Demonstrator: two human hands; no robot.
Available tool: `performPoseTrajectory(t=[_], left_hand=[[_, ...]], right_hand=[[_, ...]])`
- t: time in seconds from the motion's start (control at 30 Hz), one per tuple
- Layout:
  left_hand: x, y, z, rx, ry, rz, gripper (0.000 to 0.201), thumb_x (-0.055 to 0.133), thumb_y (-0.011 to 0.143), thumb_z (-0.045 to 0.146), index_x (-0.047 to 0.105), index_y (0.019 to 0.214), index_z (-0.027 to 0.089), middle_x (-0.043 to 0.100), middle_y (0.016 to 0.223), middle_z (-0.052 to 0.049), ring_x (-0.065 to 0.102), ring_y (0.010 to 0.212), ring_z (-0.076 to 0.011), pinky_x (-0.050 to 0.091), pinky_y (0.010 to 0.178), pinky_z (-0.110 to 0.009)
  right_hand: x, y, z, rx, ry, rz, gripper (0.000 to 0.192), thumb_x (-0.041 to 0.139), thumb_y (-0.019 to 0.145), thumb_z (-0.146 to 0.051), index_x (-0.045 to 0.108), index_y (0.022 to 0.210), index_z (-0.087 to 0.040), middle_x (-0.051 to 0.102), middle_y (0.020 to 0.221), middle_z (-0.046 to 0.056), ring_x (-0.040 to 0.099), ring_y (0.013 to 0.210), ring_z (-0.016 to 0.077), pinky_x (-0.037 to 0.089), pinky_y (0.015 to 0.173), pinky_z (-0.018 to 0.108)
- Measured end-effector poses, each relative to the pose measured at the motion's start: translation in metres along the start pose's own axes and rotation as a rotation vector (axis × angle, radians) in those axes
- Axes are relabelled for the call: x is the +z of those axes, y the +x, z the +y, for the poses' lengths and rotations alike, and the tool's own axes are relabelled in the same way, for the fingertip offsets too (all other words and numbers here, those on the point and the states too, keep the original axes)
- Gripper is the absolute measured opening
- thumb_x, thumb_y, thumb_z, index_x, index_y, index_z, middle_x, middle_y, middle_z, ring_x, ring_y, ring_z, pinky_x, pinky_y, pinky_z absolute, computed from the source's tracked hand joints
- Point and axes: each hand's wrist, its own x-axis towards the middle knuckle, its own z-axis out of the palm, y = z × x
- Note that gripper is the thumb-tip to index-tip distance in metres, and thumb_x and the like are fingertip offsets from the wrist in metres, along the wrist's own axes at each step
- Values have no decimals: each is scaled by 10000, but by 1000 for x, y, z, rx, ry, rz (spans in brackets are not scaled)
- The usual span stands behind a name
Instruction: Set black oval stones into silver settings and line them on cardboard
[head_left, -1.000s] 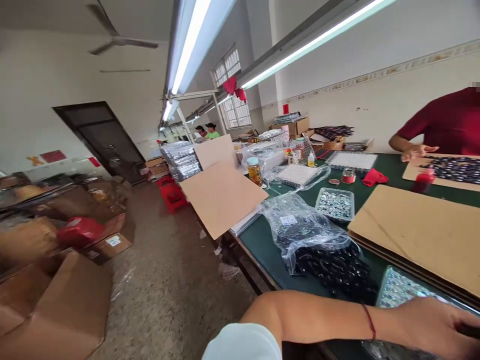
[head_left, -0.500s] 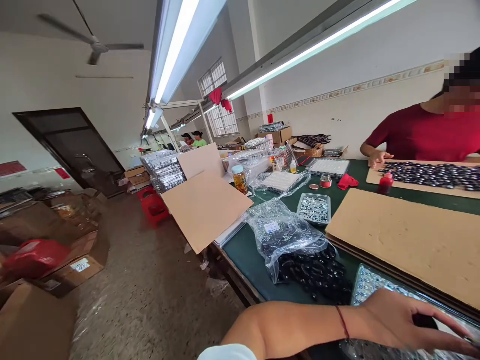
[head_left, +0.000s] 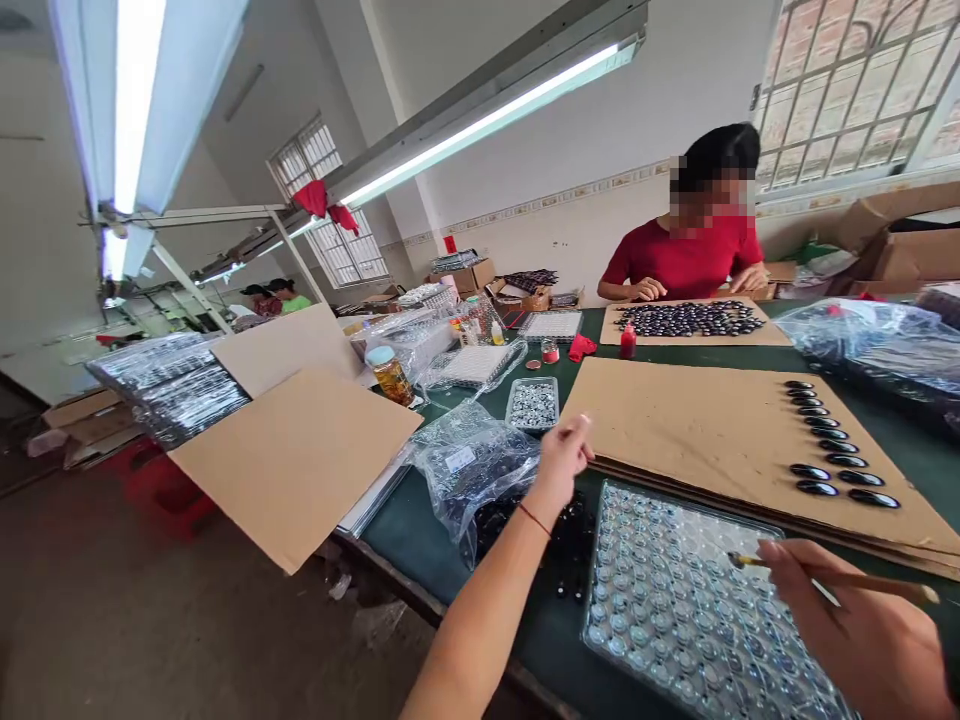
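My left hand (head_left: 564, 460) is raised over the green table with its fingers curled together; anything in them is too small to make out. Just beyond it stands a small clear tray of shiny little pieces (head_left: 533, 404). Below the wrist, glossy black pieces (head_left: 495, 520) spill from a clear plastic bag (head_left: 469, 450). My right hand (head_left: 847, 620) grips a thin wooden-handled brush (head_left: 870, 580), its yellowish tip over a clear tray with rows of round cups (head_left: 660, 600). Many cups hold silvery-blue round pieces; a paler patch shows near the far edge.
Past the tray lies a stack of brown boards (head_left: 675, 410) with several black oval pieces (head_left: 832, 445) at its right. Across the table sits a person in red (head_left: 686, 255) behind a board of black ovals (head_left: 690, 318). A cardboard sheet (head_left: 300, 460) juts over the left table edge.
The view has swung right. My left hand has left the cup tray and risen toward the small tray, its fingers now curled. My right hand with the brush has come into view.
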Motion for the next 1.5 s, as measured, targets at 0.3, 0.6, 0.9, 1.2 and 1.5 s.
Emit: performPoseTrajectory(t=[0.3, 0.6, 0.9, 1.2, 1.5], left_hand=[[7, -8, -21, -134, -25, -164, 401, 551, 699, 517, 497, 594, 134, 250, 329, 101, 165, 273, -15, 81, 328, -174], [39, -46, -28, -216, 324, -550, 253, 522, 743, 418, 496, 773, 168, 322, 493, 87, 226, 390, -39, 148, 381, -175], [44, -52, -41, 81, 812, -515, 295, 609, 651, 416, 647, 759, 144, 467, 491, 35, 353, 460, -87, 254, 445, -202], [45, -55, -38, 83, 753, -568, 319, 635, 647, 358, 660, 893, 157, 517, 586, 20, 290, 447, -62, 238, 424, -196], [46, -55, -36, 87, 709, -631, 289, 639, 659, 334, 663, 885, 155, 406, 535, 42, 241, 460, -58, 194, 417, -193]], right_hand=[[-1, 3, -4, -103, 90, -25, 292, 393, 849, -363, 552, 660, -206, 525, 431, -24, 483, 335, 113, 364, 380, 205], [4, 6, -9, 173, 609, -30, 178, 358, 882, -288, 488, 831, -179, 536, 610, -6, 504, 446, 95, 402, 442, 212], [3, 1, -17, -125, 411, -55, 157, 414, 856, -233, 492, 727, -189, 544, 574, 1, 502, 518, 120, 379, 513, 239], [5, 2, -17, -133, 364, -94, 189, 340, 871, -204, 459, 724, -188, 523, 591, 7, 478, 531, 123, 357, 520, 236], [4, 1, -16, -221, 304, -168, 175, 327, 872, -211, 454, 754, -191, 548, 622, 25, 487, 547, 141, 353, 554, 271]])
